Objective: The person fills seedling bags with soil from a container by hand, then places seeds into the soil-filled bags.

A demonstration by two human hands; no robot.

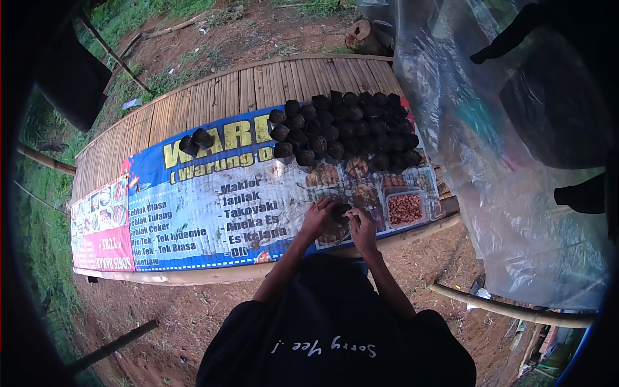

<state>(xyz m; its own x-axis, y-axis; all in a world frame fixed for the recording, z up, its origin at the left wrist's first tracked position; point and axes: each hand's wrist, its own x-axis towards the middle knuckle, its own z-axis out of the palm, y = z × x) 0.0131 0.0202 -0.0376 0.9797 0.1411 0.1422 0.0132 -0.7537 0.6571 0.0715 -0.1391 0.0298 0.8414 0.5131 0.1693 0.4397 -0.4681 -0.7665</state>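
Observation:
Near the front edge of the bamboo table, my left hand has its fingers wrapped round the side of a small black planting bag with dark contents. My right hand is at the bag's other side, fingers pinched together at its rim. A small pale bit shows at those fingertips, too small to name. To the right of my right hand sits a clear plastic tub of reddish-brown seeds. Beyond my hands, several black planting bags stand packed in rows, some showing soil inside.
A printed food-stall banner covers much of the bamboo table. Two more planting bags stand apart at the left. Clear plastic sheeting hangs at the right. A bamboo pole crosses low at the right.

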